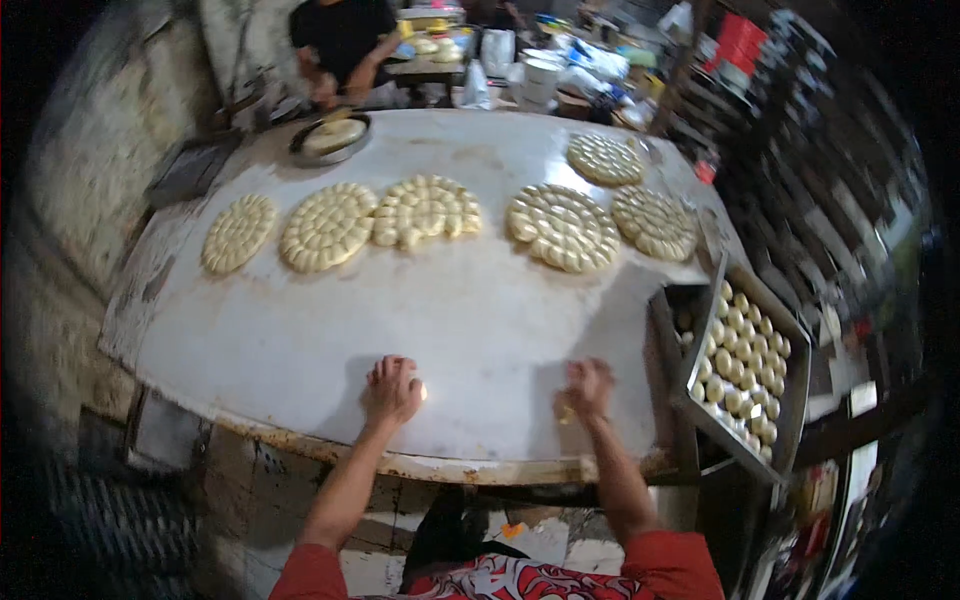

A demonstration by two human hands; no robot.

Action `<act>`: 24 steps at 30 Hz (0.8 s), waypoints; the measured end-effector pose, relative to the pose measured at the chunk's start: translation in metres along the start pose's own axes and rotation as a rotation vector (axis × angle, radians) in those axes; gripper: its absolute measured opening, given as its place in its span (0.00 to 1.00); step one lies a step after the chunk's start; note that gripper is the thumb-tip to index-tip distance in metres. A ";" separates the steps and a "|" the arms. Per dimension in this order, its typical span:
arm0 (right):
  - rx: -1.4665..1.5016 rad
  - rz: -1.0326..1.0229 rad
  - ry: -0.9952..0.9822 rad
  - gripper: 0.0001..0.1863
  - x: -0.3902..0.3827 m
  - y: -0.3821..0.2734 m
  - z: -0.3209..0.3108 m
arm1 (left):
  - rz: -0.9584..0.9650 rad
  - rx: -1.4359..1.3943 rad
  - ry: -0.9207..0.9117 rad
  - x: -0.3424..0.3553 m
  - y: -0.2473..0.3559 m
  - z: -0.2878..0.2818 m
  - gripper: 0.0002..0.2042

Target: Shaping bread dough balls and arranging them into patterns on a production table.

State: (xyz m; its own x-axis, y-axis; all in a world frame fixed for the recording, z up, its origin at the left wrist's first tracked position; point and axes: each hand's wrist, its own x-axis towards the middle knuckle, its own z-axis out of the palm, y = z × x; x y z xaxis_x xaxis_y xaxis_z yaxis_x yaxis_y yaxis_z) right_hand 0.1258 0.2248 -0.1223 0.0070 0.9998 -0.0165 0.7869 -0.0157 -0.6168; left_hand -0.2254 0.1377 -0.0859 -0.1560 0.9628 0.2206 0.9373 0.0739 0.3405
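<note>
My left hand (394, 390) lies curled low on the white work table (260, 340), with a small pale dough piece showing beside its fingertips at the right. To the right, my right hand (587, 385) is bent and blurred, close over the tabletop, with a bit of yellowish dough (566, 410) visible below it; its grip is hard to make out. Several flat rounds of segmented dough (563, 228) lie across the far half of the table. At the right edge, a metal tray (798, 370) holding several pale dough balls (740, 350) rests over another tray.
Across the table a person in a dark shirt (340, 40) reaches toward a round pan (330, 140) of dough. Behind are a side table (430, 68), white buckets (540, 80) and clutter. A stained wall (85, 220) runs along the left, a dark stacked rack along the right.
</note>
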 end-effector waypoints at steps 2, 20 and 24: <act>-0.142 -0.064 -0.182 0.11 -0.009 -0.013 0.031 | 0.096 -0.107 -0.046 0.022 0.074 0.019 0.09; -0.191 -0.343 -0.020 0.11 -0.063 -0.024 0.004 | 0.376 -0.153 -0.104 0.005 0.047 0.061 0.05; -0.281 -0.117 0.117 0.10 -0.031 0.033 -0.040 | 0.232 0.009 -0.021 0.032 0.018 0.033 0.06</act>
State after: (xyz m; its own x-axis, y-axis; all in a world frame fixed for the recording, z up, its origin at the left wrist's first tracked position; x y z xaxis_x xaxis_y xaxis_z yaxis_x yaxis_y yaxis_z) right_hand 0.1762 0.1932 -0.1109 -0.0353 0.9892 0.1424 0.9261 0.0859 -0.3673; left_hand -0.2036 0.1784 -0.1030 0.0707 0.9595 0.2727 0.9499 -0.1481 0.2751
